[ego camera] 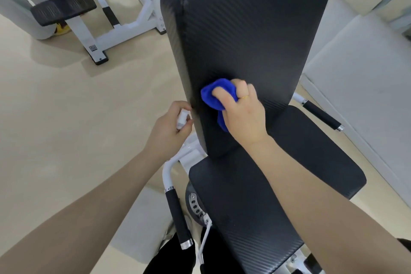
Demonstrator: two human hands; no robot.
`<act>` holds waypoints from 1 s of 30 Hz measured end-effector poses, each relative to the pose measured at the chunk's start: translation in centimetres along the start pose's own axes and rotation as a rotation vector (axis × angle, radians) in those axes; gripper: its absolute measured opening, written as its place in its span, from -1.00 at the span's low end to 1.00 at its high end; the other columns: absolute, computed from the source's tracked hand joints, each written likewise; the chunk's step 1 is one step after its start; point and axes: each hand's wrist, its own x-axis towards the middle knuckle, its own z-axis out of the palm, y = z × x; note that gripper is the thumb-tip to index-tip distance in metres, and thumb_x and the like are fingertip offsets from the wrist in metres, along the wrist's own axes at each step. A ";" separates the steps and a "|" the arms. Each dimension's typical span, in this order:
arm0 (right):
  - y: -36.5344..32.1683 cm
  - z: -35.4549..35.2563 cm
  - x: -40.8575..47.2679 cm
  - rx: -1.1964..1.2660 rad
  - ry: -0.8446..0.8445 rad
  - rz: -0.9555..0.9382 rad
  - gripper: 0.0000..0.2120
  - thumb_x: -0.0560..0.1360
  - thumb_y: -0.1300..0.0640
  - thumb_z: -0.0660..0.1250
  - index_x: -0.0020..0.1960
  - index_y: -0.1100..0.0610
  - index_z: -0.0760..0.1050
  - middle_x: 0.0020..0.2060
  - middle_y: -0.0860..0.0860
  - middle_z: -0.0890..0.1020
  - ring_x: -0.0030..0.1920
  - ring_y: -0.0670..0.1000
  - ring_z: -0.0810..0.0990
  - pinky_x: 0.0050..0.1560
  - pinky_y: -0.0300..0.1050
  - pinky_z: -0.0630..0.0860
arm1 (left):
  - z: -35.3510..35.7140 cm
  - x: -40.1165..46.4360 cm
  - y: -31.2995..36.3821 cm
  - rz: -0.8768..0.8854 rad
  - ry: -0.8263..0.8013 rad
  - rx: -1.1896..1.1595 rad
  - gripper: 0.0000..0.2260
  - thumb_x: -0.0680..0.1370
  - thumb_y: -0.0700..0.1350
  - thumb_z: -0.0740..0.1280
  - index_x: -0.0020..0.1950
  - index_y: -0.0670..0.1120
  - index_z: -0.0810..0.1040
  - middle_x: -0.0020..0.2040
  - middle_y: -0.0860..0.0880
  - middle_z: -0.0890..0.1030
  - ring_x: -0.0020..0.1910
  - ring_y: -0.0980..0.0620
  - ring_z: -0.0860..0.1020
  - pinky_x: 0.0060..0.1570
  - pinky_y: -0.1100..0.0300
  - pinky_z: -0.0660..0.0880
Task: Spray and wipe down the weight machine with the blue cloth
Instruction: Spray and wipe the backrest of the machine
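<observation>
Blue cloth (pixel 219 93) is bunched up under the right hand (pixel 241 113), fingers curled round it, pressing it to the lower part of the black backrest (pixel 244 29); part of the cloth is hidden beneath the palm. Left hand (pixel 169 127) sits at the backrest's edge, fingers wrapped round a small white spray bottle (pixel 182 119), mostly covered by the grip. A label on the neighbouring white frame (pixel 93 48) is too small to read.
</observation>
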 end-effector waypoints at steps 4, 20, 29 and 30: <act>1.2 3.4 -7.0 -0.022 -0.291 -0.033 -0.26 0.08 0.30 0.53 0.15 -0.02 0.29 0.05 0.12 0.36 -0.17 0.18 0.44 -0.50 -0.14 0.41 | 1.1 -0.6 -1.8 -0.080 -0.017 -0.019 -0.84 0.54 -0.19 0.22 0.07 0.03 0.39 -0.16 -0.09 0.56 -0.25 -0.08 0.49 -0.23 0.14 0.41; -0.3 3.4 -8.1 0.010 -0.318 -0.064 -0.27 0.20 0.32 0.42 0.26 -0.12 0.28 0.08 0.11 0.31 -0.13 0.13 0.34 -0.43 -0.12 0.47 | 2.9 -1.8 -3.9 -0.077 0.003 -0.034 -0.96 0.56 -0.16 0.24 0.00 -0.06 0.43 -0.14 -0.07 0.57 -0.24 -0.17 0.52 -0.16 0.07 0.45; -2.1 4.8 -9.6 0.098 -0.183 -0.079 -0.22 0.23 0.26 0.48 0.33 -0.09 0.22 0.10 0.09 0.30 -0.09 0.13 0.40 -0.29 -0.07 0.52 | 4.6 -2.8 -5.4 -0.105 0.030 -0.108 -0.90 0.56 -0.20 0.24 -0.06 0.00 0.45 -0.17 0.06 0.56 -0.19 -0.01 0.52 -0.19 0.21 0.43; -2.0 4.3 -8.3 0.098 -0.074 -0.084 -0.25 0.27 0.27 0.45 0.33 -0.10 0.21 0.09 0.08 0.27 -0.08 0.12 0.35 -0.28 -0.07 0.52 | 4.6 -2.7 -5.4 -0.123 0.050 -0.133 -0.90 0.56 -0.20 0.25 -0.07 0.00 0.46 -0.18 0.02 0.57 -0.19 -0.04 0.53 -0.18 0.20 0.44</act>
